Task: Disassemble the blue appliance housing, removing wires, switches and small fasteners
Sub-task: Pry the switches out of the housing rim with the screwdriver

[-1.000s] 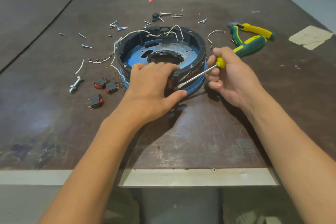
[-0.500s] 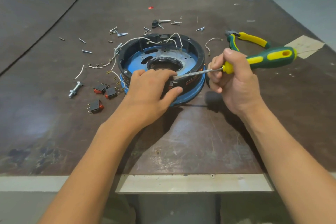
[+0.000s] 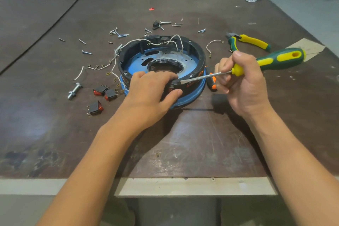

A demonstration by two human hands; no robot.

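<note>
Prying at the near rim of the housing

It sits on the counter; the left hand grips its near rim, the right hand grips the screwdriver, blade tip just beside the left fingers. Best to lever gently, tip angled away from them, housing pressed down.

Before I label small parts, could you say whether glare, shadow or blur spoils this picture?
Head view: sharp on the round blue-and-black plastic housing and loose silver screws; pale sheen on the dark brown tabletop, left; soft shadows beneath the left hand and right hand.
</note>
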